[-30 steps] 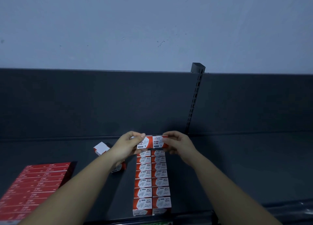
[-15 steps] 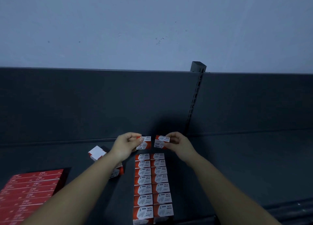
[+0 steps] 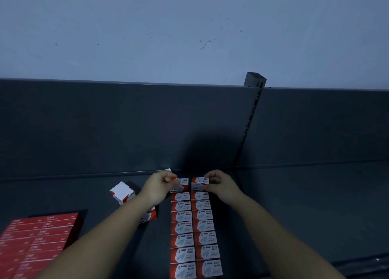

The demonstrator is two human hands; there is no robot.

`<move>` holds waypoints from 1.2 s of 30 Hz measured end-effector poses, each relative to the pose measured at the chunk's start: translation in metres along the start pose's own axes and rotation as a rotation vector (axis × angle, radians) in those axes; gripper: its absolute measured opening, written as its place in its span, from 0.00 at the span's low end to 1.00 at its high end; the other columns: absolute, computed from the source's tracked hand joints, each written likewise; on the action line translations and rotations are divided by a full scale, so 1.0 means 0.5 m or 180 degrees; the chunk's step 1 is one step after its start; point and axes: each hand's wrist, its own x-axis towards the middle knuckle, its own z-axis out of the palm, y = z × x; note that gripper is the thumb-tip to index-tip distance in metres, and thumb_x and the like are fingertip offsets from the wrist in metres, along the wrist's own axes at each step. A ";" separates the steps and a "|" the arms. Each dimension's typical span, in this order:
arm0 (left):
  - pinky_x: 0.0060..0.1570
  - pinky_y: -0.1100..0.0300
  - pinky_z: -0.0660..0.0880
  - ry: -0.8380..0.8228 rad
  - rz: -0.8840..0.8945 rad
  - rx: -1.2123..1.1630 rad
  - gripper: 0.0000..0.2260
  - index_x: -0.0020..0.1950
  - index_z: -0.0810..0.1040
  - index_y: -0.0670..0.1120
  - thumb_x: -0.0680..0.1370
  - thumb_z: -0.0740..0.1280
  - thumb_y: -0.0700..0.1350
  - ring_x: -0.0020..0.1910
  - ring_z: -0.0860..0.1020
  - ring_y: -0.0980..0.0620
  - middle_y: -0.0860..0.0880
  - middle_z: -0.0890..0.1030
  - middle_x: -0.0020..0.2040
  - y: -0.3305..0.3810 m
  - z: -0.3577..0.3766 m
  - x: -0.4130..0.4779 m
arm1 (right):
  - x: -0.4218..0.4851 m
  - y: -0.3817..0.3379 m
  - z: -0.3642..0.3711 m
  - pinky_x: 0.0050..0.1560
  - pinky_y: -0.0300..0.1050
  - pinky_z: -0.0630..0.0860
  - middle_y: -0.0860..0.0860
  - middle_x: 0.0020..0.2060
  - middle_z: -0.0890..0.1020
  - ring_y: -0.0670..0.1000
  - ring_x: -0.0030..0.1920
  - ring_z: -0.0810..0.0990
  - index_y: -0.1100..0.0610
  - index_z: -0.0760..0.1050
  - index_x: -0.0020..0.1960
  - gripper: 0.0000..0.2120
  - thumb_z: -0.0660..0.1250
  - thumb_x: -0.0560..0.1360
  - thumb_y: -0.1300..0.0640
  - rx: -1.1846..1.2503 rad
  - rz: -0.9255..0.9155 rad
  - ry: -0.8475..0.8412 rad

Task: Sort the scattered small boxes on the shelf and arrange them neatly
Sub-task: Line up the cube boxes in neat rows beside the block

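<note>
Red-white boxes: left hand [image 3: 160, 185] & right hand [image 3: 221, 184] fingers each pinch one box, seemingly touching double row [image 3: 193, 230].

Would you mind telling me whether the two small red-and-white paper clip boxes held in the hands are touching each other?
Apart. The head view shows a dark strip of shelf between the left hand's box and the right hand's box.

two bare, sleeveless forearms [image 3: 101, 238]
</note>
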 end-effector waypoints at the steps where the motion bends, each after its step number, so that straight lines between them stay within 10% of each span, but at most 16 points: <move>1: 0.55 0.51 0.78 -0.0025 0.0004 0.0065 0.08 0.53 0.80 0.46 0.76 0.72 0.47 0.50 0.82 0.45 0.39 0.83 0.50 -0.003 0.002 0.001 | 0.001 0.002 0.000 0.46 0.36 0.77 0.51 0.52 0.82 0.50 0.54 0.81 0.55 0.76 0.53 0.14 0.76 0.71 0.62 -0.0032 0.0020 -0.0033; 36: 0.49 0.69 0.74 -0.0677 0.0321 0.0516 0.11 0.55 0.80 0.51 0.84 0.58 0.44 0.51 0.80 0.58 0.52 0.83 0.51 -0.012 0.009 -0.009 | -0.015 0.019 0.026 0.46 0.35 0.77 0.51 0.50 0.83 0.46 0.47 0.81 0.54 0.79 0.57 0.10 0.60 0.83 0.59 0.0255 0.0355 -0.0551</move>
